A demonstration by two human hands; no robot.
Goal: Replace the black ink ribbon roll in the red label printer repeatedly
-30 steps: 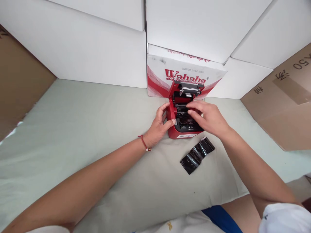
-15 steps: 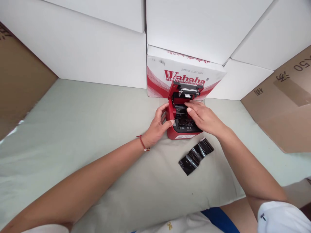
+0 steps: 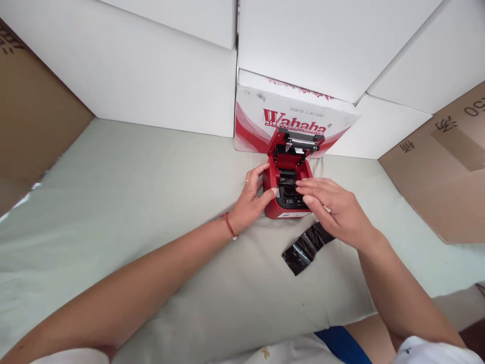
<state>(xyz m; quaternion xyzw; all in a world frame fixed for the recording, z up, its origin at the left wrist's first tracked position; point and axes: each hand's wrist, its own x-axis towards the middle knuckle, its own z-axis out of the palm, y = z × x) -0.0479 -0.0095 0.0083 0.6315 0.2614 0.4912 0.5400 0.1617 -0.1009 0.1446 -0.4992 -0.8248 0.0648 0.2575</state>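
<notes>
A small red label printer [image 3: 270, 207] stands on the cloth with its lid [image 3: 303, 143] raised. Inside it a black ribbon [image 3: 288, 177] is stretched across rollers. My left hand [image 3: 250, 199] grips the printer's left side, thumb at the front corner and fingers along the wall. Over the printer's right front part is my right hand [image 3: 333, 207], its fingers stretched out toward the ribbon; whether the fingertips touch it I cannot tell. A creased strip of black film [image 3: 303, 250] lies on the cloth in front of the printer, partly hidden by my right hand.
A Wahaha carton [image 3: 253, 116] stands right behind the printer. White boxes [image 3: 162, 65] form a wall at the back. Brown cartons stand at the left [image 3: 34, 116] and right [image 3: 450, 187]. Pale green cloth [image 3: 151, 172] covers the surface.
My right hand has drawn back toward me and to the right, off the rear roller to the printer's front part. My left hand keeps its hold. The view has shifted slightly.
</notes>
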